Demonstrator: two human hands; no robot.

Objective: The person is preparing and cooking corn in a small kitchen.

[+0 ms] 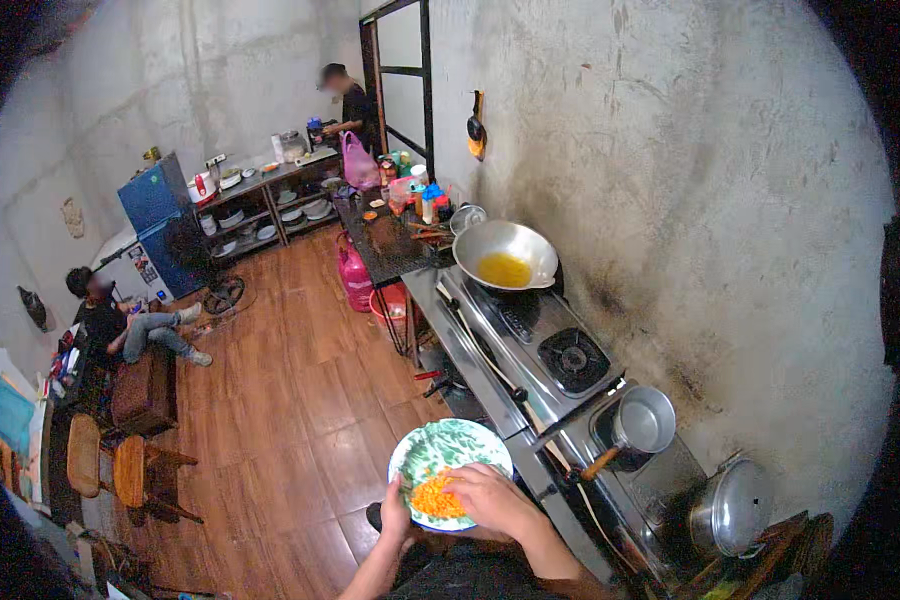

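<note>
In front of my body is a green-and-white enamel bowl (450,442), tilted towards me. My left hand (394,510) grips its left rim, with the fingers partly hidden beneath it. A heap of small orange-yellow pieces (433,498), which look like corn kernels, lies in the lower part of the bowl. My right hand (491,499) reaches over the right side with its fingertips in the kernels. Whether those fingers pinch any kernels is hidden. Ahead to the right, a wide metal wok (461,251) with yellow oil (504,270) in it sits on the gas stove (510,322).
To my right, a saucepan (645,412) with a wooden handle and a lidded pot (735,510) stand on the stove units. A dark table (382,232) holds bottles and bags. One person (352,105) stands at the far counter; another (120,322) sits at left near wooden chairs (131,472).
</note>
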